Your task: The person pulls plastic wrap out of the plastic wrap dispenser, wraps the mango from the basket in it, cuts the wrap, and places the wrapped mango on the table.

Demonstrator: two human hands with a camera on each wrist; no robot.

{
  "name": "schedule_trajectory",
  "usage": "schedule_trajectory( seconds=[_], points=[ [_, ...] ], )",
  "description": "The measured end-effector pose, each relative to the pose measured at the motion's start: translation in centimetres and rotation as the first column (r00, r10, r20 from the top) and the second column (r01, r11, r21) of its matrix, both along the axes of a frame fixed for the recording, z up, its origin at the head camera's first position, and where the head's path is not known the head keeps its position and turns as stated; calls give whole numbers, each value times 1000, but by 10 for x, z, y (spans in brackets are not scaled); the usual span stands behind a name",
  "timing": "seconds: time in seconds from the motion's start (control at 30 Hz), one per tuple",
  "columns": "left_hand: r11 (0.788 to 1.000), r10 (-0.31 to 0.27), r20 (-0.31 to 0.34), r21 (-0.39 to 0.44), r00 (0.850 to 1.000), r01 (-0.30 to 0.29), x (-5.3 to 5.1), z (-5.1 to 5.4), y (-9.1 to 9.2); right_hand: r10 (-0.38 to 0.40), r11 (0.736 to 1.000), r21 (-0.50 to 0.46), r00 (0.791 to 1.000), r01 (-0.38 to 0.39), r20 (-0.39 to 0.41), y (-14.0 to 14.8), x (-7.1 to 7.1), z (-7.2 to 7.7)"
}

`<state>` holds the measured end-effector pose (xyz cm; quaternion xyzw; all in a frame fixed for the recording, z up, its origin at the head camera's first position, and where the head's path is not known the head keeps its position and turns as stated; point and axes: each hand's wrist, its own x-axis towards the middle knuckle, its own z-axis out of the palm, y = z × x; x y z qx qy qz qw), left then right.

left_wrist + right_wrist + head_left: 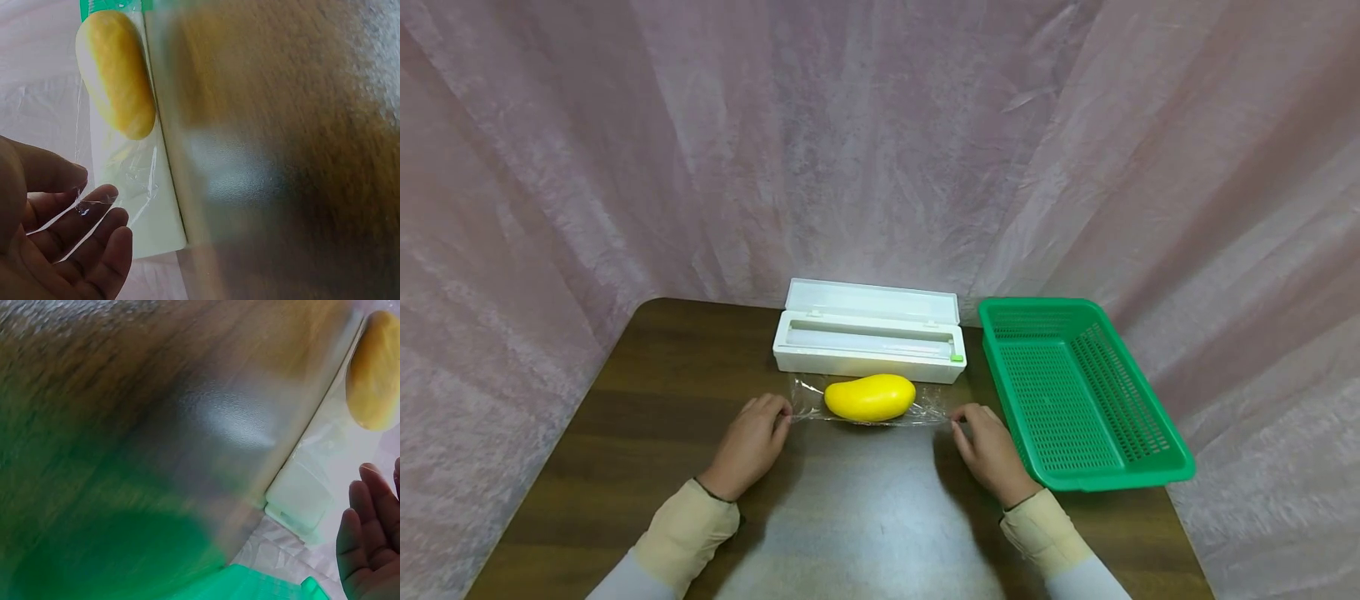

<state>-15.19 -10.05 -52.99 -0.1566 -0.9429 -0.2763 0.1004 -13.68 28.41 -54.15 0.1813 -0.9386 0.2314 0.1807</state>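
One yellow fruit [870, 398] between left grip [749, 443] and right grip [991, 452], each a fingertip pinch on clear film [807, 403]

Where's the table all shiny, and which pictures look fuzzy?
Head view: pale glare on the table, shadows by the left hand and right hand, yellow fruit fairly crisp; left wrist view: glare again, fruit softer; right wrist view: fruit also soft, with glare and a hazy green patch near the green basket.
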Motion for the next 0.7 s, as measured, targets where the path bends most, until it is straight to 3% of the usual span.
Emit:
schedule_trajectory(
  seconds=[0.7],
  points=[
    [995,17,-63,97,998,-11,-14,-6,7,-9,999,-41,1000,9,-1,-7,-13,6]
  ],
)
